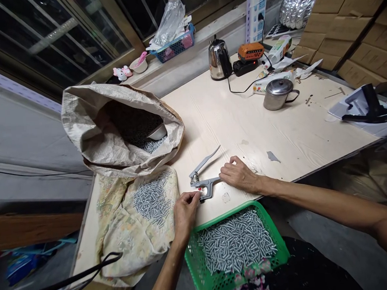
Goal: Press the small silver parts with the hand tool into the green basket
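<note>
A grey hand press tool (204, 179) lies on the pale table (277, 132), its upper lever raised. My left hand (185, 212) is pinched closed at the tool's jaw, holding something too small to make out. My right hand (238, 175) rests closed on the tool's lower handle. A pile of small silver screws (151, 199) lies on a patterned cloth (130, 235) to the left. A green basket (277, 253) full of silver screws sits on my lap below the table edge.
An open paper sack (115, 132) with dark parts and a metal scoop stands at the left. A kettle (219, 59), a lidded steel mug (277, 94), a power strip and cardboard boxes (352, 28) fill the far side. A black strap (90, 271) crosses the lower left.
</note>
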`<state>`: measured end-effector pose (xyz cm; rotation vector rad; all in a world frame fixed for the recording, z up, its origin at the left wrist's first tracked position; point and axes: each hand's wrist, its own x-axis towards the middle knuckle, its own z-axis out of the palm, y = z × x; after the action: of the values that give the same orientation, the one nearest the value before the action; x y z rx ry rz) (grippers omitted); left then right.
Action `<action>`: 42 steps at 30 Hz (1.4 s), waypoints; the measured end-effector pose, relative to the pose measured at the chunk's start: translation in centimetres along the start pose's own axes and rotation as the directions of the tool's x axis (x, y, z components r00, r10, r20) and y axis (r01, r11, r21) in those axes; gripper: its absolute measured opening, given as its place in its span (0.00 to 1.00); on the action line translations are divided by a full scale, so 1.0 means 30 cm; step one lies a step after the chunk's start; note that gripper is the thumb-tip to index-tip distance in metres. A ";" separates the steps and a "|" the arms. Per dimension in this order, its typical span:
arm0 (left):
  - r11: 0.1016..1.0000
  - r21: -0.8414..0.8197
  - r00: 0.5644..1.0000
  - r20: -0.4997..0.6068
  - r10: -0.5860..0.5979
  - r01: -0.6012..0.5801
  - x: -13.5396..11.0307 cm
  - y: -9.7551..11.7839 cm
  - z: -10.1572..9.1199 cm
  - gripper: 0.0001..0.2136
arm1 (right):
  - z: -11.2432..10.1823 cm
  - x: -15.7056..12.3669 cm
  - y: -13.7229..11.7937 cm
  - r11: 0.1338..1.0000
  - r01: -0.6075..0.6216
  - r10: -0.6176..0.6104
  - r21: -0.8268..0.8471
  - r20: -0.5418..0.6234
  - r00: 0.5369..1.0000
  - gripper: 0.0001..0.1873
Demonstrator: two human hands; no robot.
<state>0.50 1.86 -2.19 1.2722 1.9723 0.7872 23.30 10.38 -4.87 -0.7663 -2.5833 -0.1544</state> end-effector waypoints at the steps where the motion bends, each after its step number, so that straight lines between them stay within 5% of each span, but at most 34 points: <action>1: 0.999 -0.013 0.998 0.039 -0.042 0.043 0.004 0.004 -0.004 0.16 | 0.007 -0.001 0.000 1.000 0.003 -0.003 0.001 -0.010 1.000 0.18; 7: 0.943 -0.092 0.917 0.280 -0.285 0.321 -0.001 0.042 -0.025 0.22 | 0.035 -0.006 -0.007 0.999 0.024 -0.023 0.025 -0.016 1.000 0.16; 13: 0.936 0.022 0.865 0.374 -0.335 0.352 -0.032 0.047 -0.023 0.22 | -0.001 -0.008 -0.013 0.995 -0.021 0.005 0.099 0.162 0.987 0.11; 17: 0.952 0.056 0.881 0.365 -0.300 0.301 -0.057 0.041 -0.008 0.21 | -0.023 0.034 0.004 0.977 -0.028 -0.021 0.210 0.230 0.973 0.11; 26: 0.970 0.155 0.953 0.208 -0.219 0.189 -0.097 0.020 0.018 0.18 | 0.076 0.198 0.050 0.998 0.035 -0.048 0.052 0.252 0.966 0.09; 42: 0.978 0.116 0.964 0.180 -0.195 0.176 -0.104 0.016 0.007 0.16 | 0.050 0.126 0.080 0.985 -0.086 0.039 0.151 0.292 0.956 0.07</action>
<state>1.93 -0.85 -1.32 1.1510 1.9590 0.4631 21.22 14.60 -4.58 -0.8635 -2.7942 0.2015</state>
